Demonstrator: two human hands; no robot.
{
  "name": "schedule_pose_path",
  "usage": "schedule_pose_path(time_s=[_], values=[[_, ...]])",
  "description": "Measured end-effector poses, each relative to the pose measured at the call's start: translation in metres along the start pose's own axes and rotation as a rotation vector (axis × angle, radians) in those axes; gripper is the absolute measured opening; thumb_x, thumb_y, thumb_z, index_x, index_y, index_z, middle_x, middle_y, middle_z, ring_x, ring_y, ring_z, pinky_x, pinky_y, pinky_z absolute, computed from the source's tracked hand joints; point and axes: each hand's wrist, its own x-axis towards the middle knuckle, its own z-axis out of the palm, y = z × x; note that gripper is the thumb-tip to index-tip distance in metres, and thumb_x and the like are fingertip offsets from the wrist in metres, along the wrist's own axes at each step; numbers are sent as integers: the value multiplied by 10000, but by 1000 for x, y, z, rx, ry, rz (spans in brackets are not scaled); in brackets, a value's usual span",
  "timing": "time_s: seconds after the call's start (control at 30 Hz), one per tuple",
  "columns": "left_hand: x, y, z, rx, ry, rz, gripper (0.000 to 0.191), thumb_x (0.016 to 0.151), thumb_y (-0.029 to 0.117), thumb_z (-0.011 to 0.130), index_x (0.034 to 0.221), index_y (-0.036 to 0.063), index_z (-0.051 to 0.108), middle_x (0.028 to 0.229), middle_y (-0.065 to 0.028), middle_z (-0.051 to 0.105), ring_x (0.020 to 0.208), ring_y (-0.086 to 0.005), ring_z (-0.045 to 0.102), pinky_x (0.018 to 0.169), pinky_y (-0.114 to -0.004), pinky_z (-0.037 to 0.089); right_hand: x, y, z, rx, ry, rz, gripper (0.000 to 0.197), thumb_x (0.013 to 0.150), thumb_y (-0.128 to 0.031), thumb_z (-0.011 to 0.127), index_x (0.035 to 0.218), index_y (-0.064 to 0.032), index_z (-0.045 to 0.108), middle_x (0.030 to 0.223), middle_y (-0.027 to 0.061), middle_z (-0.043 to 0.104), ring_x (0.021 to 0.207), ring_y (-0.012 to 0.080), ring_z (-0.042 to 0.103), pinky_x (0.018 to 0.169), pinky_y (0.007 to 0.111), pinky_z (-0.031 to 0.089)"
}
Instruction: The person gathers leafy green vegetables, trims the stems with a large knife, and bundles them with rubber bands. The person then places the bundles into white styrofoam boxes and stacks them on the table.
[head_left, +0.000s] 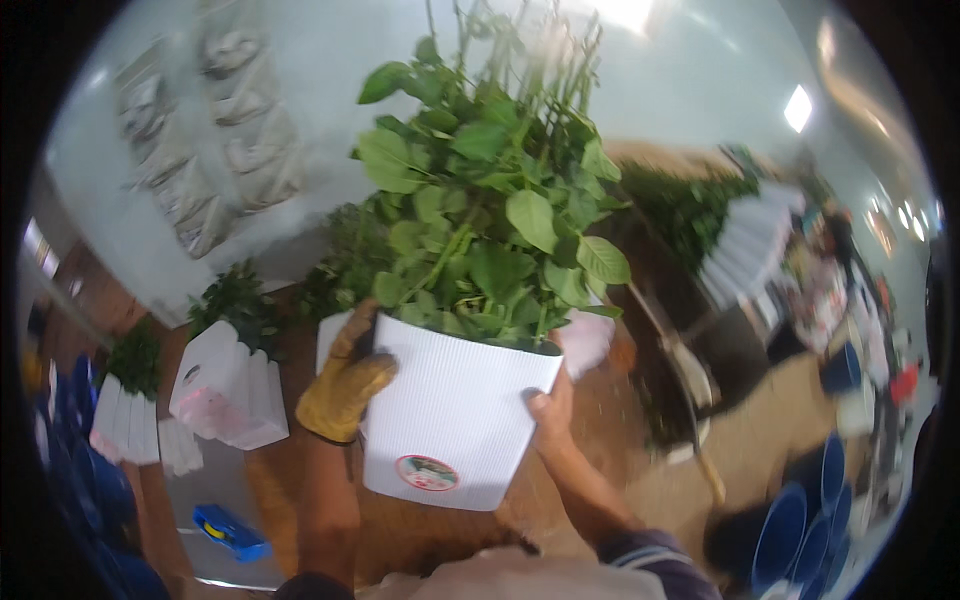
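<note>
Between my two hands is a white corrugated cardboard wrap (457, 405) around a bunch of leafy green stems (495, 210). A round printed label (427, 473) sits low on its front. My left hand (345, 382), in a yellow work glove, grips the wrap's left edge. My bare right hand (553, 405) grips the right edge, thumb on the front face. Leaves spill over the upper rim, and the cut stems point up and away from me. Any flower heads are hidden inside the wrap.
Wrapped bunches (225, 390) lie at left on the brown table (270, 487), near a blue tape dispenser (231, 532). More white-wrapped bunches (750, 240) are stacked at right. Blue buckets (780, 536) stand at lower right. Pocketed holders (247, 127) hang on the wall.
</note>
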Motion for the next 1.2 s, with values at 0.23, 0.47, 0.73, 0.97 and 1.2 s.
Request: schedule_pose_path(time_s=[0.23,0.47,0.73,0.97,1.2], values=[[-79,-48,-46,-160,-335,-271,556,909,121,719,1427,39,534,1579,-210,468,1483,-309,434,1211,-362,364,-194,5,37,10,118,-40,1257,835,-572,796,1602,90,52,1486,221,442,1379,318,453,1170,448,355],[-164,-115,-109,4,-703,-520,646,929,198,724,1492,-1,477,1563,-224,485,1471,-312,445,1217,-382,352,-351,38,114,-92,315,59,941,881,-287,763,1536,63,184,1404,198,507,1309,288,505,1152,435,378],[-159,-188,-125,437,-1035,-148,788,951,398,737,1546,-25,442,1532,-213,532,1451,-325,470,1212,-374,361,-426,146,157,-137,156,496,886,1005,-396,666,1548,116,187,1444,251,541,1337,292,528,1162,402,394],[-163,-208,-123,763,-1163,-262,810,960,589,647,1508,12,496,1509,-221,547,1425,-345,496,1189,-366,392,-427,204,171,-265,133,835,788,975,-595,634,1353,92,555,1279,214,659,1184,299,618,1058,392,470],[-167,-167,-94,722,-821,-224,787,871,406,831,1477,-2,536,1422,-264,616,1302,-364,627,1082,-435,503,-455,167,59,94,162,1121,502,1028,-384,655,1310,30,628,1121,165,721,973,252,712,850,376,607]])
